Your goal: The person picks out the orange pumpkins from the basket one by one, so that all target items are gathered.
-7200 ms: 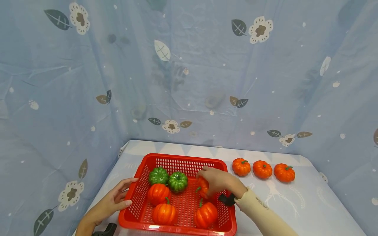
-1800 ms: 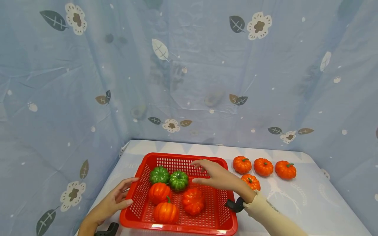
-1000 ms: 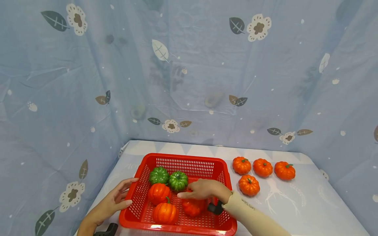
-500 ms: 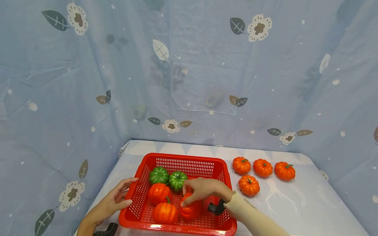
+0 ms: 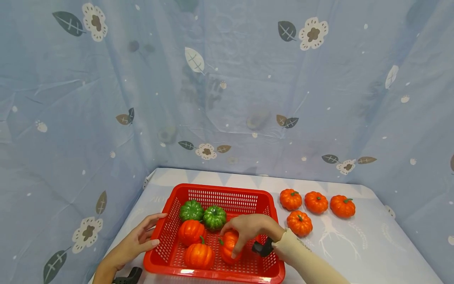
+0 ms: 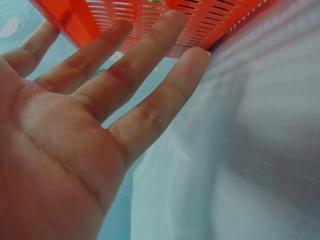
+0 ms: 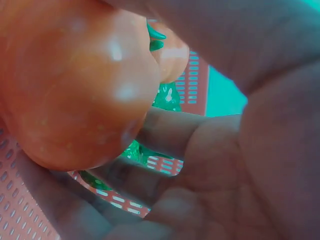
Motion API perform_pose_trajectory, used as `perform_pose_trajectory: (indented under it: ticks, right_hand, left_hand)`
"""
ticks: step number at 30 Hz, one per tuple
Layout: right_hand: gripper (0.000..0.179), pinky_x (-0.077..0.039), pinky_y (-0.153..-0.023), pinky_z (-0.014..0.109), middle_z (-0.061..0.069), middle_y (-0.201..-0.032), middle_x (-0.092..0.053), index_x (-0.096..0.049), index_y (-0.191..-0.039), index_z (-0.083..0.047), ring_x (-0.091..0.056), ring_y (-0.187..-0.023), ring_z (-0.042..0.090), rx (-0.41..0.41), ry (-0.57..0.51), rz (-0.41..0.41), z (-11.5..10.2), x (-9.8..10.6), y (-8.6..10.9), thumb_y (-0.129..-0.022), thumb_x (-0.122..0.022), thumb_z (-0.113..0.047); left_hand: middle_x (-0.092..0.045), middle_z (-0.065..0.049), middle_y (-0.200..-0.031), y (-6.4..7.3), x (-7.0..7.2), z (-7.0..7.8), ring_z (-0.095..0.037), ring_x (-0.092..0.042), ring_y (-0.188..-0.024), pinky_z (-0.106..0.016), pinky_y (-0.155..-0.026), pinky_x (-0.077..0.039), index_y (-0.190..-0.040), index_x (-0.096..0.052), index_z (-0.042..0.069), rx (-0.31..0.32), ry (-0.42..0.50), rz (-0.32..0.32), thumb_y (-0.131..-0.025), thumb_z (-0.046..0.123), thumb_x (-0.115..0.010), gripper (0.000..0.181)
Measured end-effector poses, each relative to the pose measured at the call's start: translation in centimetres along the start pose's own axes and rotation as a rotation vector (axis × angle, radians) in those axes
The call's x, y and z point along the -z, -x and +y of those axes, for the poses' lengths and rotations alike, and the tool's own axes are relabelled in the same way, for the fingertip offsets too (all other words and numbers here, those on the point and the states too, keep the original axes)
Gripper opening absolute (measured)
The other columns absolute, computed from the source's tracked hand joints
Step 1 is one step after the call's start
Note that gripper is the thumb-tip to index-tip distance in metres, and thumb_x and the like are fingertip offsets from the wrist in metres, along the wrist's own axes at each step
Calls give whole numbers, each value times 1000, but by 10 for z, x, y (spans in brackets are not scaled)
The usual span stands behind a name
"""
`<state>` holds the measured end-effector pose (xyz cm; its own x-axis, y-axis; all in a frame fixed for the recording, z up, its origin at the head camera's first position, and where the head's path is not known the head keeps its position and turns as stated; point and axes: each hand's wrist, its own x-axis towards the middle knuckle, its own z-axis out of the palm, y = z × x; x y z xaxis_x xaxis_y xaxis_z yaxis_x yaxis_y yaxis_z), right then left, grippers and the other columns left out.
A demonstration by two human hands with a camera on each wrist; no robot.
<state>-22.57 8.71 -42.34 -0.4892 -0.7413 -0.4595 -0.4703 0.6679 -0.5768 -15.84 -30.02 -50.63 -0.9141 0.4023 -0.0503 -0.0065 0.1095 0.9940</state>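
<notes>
A red plastic basket [image 5: 220,275] stands on the table. Inside it, my right hand [image 5: 250,228] grips a small orange pumpkin [image 5: 227,245], its green stem pointing left. In the right wrist view this pumpkin [image 7: 75,85] sits between the thumb and the curled fingers. My left hand [image 5: 133,241] rests its straight, spread fingertips against the basket's left side; the left wrist view shows the fingers [image 6: 150,115] against the slotted wall. Left of the held pumpkin lie two orange pumpkins, one behind [image 5: 192,232] and one in front [image 5: 199,256].
Two green pumpkins, one at the left [image 5: 191,211] and one beside it [image 5: 214,217], lie at the basket's back. Right of the basket, three orange pumpkins form a row [image 5: 316,202] on the white tablecloth [image 5: 361,244], with another [image 5: 299,223] nearer. A blue patterned curtain [image 5: 227,98] hangs behind.
A fourth orange pumpkin has joined those on the table. The right hand came back into the basket, took hold of another pumpkin and turned its stem leftward. The left hand stayed put.
</notes>
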Motion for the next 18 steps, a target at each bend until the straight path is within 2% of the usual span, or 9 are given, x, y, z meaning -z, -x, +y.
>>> perform_pose_trajectory:
  ticks: [3,7,13,18]
  right_hand:
    - [62,-48,-103,31,-15,-120,-61,-66,-133,-20,-53,-110,5,18,57,19,0,0,1,-77,-91,-29]
    - [68,-48,-103,29,-15,-123,-60,-65,-134,-16,-54,-111,4,67,132,103,2,-1,2,-74,-94,-31]
    - [69,-51,-94,26,-13,-121,-59,-62,-133,-18,-54,-107,5,125,95,262,5,-2,5,-73,-95,-28]
    - [70,-51,-98,31,-10,-129,-58,-61,-135,-20,-54,-113,9,131,50,408,6,1,13,-74,-94,-32]
  left_hand:
    - [-23,-30,-160,0,0,0,-47,-47,-133,-49,-89,-59,-159,-28,14,2,0,0,-101,5,-58,66]
    - [-23,-29,-160,-1,0,1,-47,-46,-134,-48,-90,-59,-159,-28,14,1,6,-4,-102,5,-58,65]
    - [-22,-30,-160,0,-1,3,-40,-50,-132,-48,-90,-59,-159,-29,14,-1,8,-2,-102,7,-59,65]
    - [-22,-31,-160,0,-2,2,-38,-52,-131,-48,-89,-59,-159,-29,13,0,8,9,-101,8,-60,65]
